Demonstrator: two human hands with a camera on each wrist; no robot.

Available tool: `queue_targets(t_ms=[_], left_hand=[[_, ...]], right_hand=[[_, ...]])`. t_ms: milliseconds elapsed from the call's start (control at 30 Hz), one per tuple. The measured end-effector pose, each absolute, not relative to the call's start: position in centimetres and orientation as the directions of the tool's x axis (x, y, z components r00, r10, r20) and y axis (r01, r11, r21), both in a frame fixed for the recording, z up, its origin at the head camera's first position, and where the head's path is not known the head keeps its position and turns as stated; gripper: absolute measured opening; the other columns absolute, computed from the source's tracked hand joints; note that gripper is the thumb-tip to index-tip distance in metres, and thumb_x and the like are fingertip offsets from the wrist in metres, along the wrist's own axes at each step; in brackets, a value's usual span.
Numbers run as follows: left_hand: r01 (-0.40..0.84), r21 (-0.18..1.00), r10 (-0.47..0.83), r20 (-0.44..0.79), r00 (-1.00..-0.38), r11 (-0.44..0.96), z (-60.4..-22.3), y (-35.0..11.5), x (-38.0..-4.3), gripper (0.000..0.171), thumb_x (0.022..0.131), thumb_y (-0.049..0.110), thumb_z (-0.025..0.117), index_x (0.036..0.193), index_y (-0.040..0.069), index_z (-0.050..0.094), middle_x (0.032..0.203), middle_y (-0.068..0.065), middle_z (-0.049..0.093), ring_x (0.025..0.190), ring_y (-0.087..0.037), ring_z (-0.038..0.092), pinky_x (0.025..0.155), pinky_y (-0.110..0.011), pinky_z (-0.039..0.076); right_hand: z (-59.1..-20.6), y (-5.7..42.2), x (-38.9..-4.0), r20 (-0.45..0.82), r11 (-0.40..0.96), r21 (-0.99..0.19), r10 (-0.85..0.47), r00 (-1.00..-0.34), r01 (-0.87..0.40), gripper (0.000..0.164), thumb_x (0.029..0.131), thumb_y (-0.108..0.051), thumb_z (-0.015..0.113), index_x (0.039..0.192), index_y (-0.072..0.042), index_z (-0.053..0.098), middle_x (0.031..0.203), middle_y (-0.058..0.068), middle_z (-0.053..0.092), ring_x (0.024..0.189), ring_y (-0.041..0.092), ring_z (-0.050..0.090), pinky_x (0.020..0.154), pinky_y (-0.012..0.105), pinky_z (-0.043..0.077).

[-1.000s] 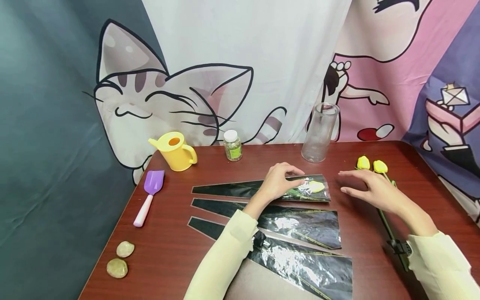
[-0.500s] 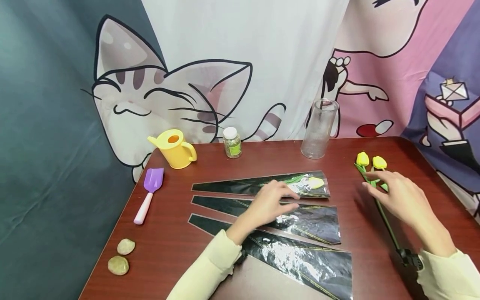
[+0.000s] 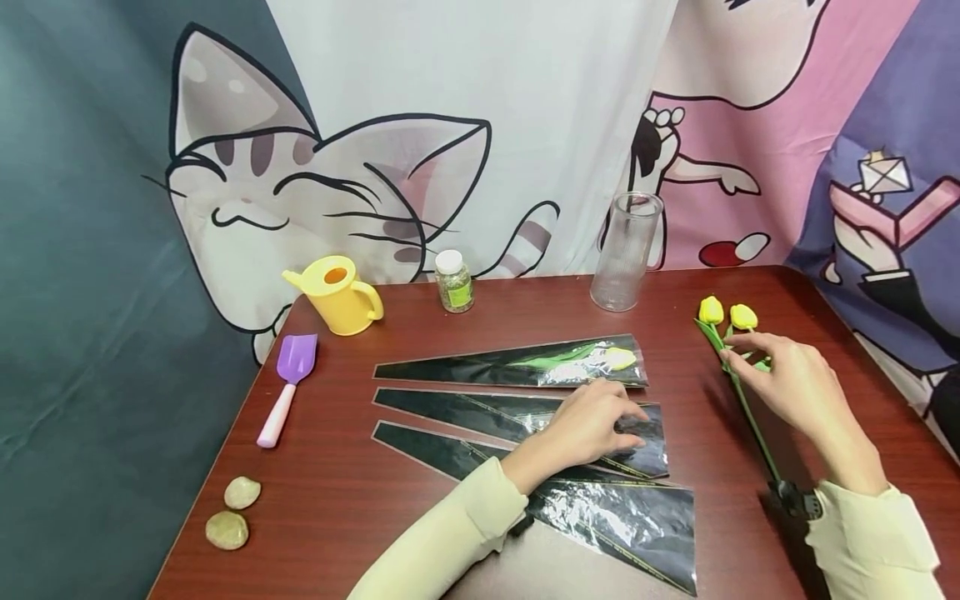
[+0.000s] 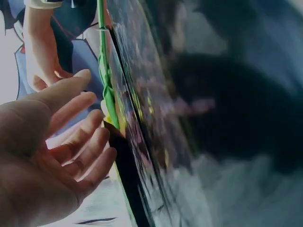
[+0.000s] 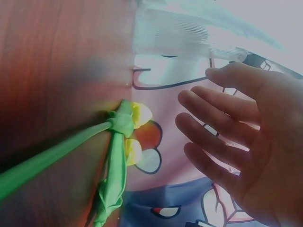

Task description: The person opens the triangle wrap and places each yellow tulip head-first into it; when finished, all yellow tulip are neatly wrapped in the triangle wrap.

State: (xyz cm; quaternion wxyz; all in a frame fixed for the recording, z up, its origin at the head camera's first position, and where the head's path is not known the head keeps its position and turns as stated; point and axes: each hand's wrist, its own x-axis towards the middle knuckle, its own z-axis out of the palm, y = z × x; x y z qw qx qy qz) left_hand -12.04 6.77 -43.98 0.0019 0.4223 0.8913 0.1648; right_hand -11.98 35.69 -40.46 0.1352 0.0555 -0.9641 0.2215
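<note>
Three dark, clear-fronted flower sleeves lie fanned out. The far sleeve (image 3: 450, 369) has a yellow tulip (image 3: 619, 358) inside. My left hand (image 3: 592, 423) hovers over or rests on the wide end of the middle sleeve (image 3: 427, 406); contact is unclear. Its fingers are spread, with nothing held. The near sleeve (image 3: 652, 525) lies below it. At the right, two yellow tulips (image 3: 710, 311) lie with long green stems. My right hand (image 3: 798, 383) is just over their stems. In the right wrist view its loosely bent fingers (image 5: 208, 127) are apart from the tulips (image 5: 141, 115).
A clear ribbed vase (image 3: 624, 258) stands at the back. Left of it are a white-capped jar (image 3: 454, 287) and a yellow watering can (image 3: 339, 300). A purple scoop (image 3: 292, 371) and two stones (image 3: 227, 530) lie along the left edge. A cloth backdrop hangs behind.
My left hand has left the far sleeve and its tulip and come nearer, over the middle sleeve. My right hand has moved right to the tulip stems. The head view has shifted slightly.
</note>
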Motion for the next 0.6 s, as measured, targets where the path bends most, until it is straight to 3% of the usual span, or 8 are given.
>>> queue_targets(t_ms=[300, 600], left_hand=[[0.734, 0.268, 0.747, 0.068, -0.661, 0.624, -45.2, 7.1, -12.6, 0.031, 0.083, 0.048, 0.075, 0.113, 0.039, 0.074, 0.091, 0.016, 0.053, 0.084, -0.002, 0.042, 0.066, -0.016, 0.031], [0.738, 0.261, 0.745, 0.092, -0.661, 0.622, -45.3, 7.1, -12.5, 0.019, 0.084, 0.045, 0.074, 0.102, 0.038, 0.077, 0.089, 0.020, 0.055, 0.085, -0.003, 0.045, 0.071, -0.017, 0.035]], right_hand=[[-40.7, 35.5, -12.4, 0.289, 0.885, -0.431, -0.051, -0.956, -0.177, 0.027, 0.089, -0.031, 0.072, 0.109, -0.012, 0.074, 0.095, 0.018, 0.070, 0.079, 0.035, 0.063, 0.053, 0.042, 0.039], [-40.9, 35.7, -12.5, 0.309, 0.885, -0.419, -0.070, -0.948, -0.202, 0.025, 0.089, -0.029, 0.072, 0.107, -0.011, 0.075, 0.091, 0.016, 0.070, 0.079, 0.035, 0.064, 0.053, 0.043, 0.040]])
